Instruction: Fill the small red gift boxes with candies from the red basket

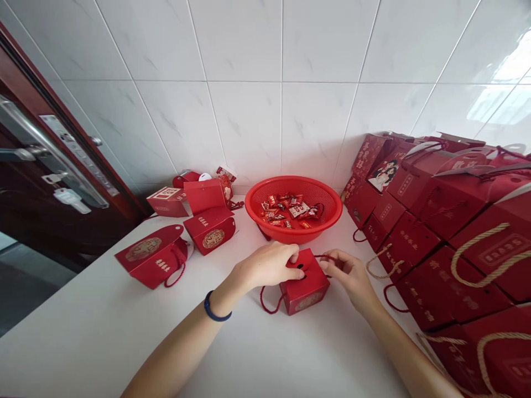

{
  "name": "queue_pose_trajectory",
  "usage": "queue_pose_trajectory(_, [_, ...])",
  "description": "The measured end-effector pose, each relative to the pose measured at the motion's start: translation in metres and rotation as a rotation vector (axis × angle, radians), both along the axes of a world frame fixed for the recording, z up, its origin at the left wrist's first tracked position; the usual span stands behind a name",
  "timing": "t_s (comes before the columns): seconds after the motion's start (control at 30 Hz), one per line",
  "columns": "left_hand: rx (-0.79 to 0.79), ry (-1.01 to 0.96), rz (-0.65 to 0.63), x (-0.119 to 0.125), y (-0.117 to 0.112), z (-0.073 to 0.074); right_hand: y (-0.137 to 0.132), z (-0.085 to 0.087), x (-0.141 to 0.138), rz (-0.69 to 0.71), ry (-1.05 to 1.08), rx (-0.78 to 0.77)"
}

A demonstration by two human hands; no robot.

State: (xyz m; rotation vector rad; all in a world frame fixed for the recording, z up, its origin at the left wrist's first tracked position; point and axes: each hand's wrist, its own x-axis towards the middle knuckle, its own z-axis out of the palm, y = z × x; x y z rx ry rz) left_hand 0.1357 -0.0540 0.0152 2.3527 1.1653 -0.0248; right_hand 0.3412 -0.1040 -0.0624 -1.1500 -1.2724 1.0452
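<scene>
A small red gift box point(314, 289) with a gold emblem on its front stands on the white table point(232, 354). Across its top lies my left hand point(267, 265), thumb near the dark holes in the lid and fingers curled at the far side, holding the box. My right hand point(347, 272) pinches the dark red cord point(324, 256) at the box's right side. On the left side another loop of cord point(271, 312) hangs down to the table. The tips of my left fingers are partly hidden.
Behind the box stands a red plastic basket point(253, 207) with several wrapped sweets point(298, 210). Several red boxes point(211, 229) sit at the left, one box point(151, 257) nearest the table edge. Stacked red boxes point(418, 237) with rope handles line the right. A tiled wall point(244, 121) closes the back.
</scene>
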Motion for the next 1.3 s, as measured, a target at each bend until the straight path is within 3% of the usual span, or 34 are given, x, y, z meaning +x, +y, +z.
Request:
queue_pose_trajectory(0.13, [-0.014,-0.048,-0.016,-0.004,0.002,0.002,-0.002,0.009,0.012,-0.02,0.224,0.05])
queue_pose_trajectory(0.3, [-0.078,-0.051,0.01,-0.009,0.003,0.007,-0.006,0.016,0.019,0.039,0.244,0.142])
queue_pose_trajectory(0.67, [-0.15,-0.093,0.065,-0.007,0.006,0.0,-0.012,0.01,0.008,0.159,-0.277,0.187])
queue_pose_trajectory(0.87, [-0.126,-0.111,0.1,-0.014,0.009,0.002,-0.013,0.009,0.002,0.184,-0.398,0.24])
queue_pose_trajectory(1.0, [-0.176,-0.275,0.103,-0.028,0.01,0.016,-0.012,0.01,0.001,0.197,-0.396,0.244])
queue_pose_trajectory(1.17, [-0.41,-0.659,0.007,-0.036,-0.001,0.039,-0.011,0.014,-0.002,0.202,-0.409,0.246])
queue_pose_trajectory(1.3, [-0.486,-0.816,-0.068,-0.031,-0.011,0.041,-0.011,0.027,-0.005,0.172,-0.426,0.246])
